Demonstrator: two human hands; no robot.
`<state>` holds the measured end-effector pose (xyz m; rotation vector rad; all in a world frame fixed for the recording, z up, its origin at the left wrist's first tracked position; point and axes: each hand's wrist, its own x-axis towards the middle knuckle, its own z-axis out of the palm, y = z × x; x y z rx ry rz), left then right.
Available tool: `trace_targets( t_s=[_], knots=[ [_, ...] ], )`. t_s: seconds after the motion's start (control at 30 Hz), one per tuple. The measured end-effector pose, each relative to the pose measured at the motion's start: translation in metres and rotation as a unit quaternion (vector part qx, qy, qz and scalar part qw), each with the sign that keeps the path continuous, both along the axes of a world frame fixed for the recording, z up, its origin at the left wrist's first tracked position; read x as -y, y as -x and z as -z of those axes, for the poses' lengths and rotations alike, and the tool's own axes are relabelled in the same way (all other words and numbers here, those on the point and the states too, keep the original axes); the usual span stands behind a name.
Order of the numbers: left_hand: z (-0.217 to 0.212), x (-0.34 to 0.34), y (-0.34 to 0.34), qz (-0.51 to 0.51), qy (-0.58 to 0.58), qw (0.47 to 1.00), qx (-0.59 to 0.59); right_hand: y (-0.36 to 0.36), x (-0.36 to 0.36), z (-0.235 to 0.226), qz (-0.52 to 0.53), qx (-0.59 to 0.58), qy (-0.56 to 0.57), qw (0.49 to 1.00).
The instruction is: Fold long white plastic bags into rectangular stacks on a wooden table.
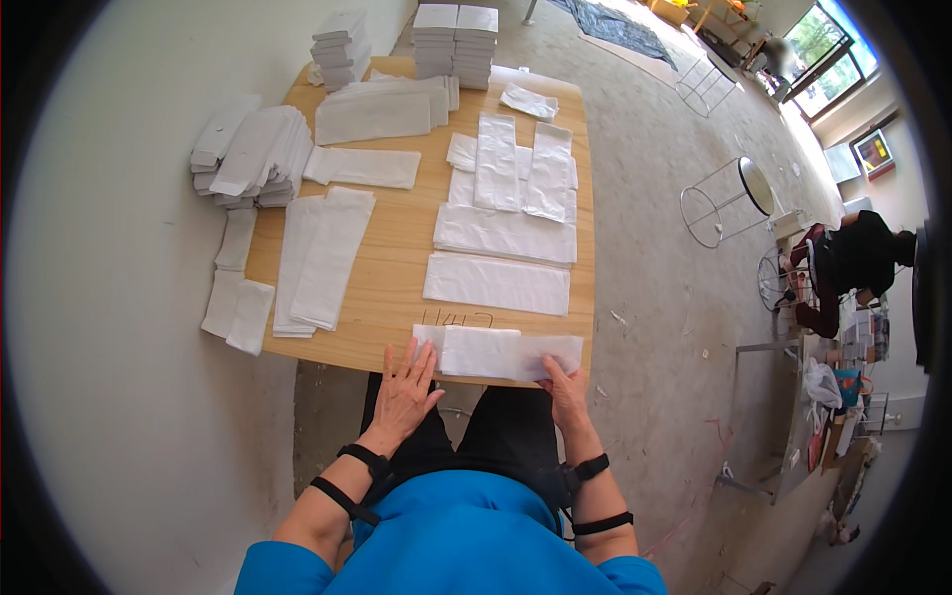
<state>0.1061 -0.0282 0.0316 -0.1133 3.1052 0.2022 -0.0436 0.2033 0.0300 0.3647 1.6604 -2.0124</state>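
Gripping a white strip near its right end, the right hand hides one corner; the left hand, spread wide, partly covers the other end.

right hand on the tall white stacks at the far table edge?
No, the right hand has its thumb on the right end of the folded white strip at the table's near edge.
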Motion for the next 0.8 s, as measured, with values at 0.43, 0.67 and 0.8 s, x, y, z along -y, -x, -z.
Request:
trace_targets(
  t_s=[0.43,0.67,0.8],
  knots=[
    [0.002,-0.002,0.002,-0.001,-0.005,1.000,-0.010,0.022,-0.027,0.025,0.027,-0.175,-0.275,0.945],
    [0.003,0.001,-0.003,-0.010,-0.001,1.000,-0.001,-0.001,0.022,-0.028,0.043,-0.467,-0.441,0.765],
    [0.006,0.000,0.002,-0.005,-0.008,1.000,-0.015,-0.038,0.092,-0.019,-0.116,-0.256,-0.122,0.952]
  ],
)
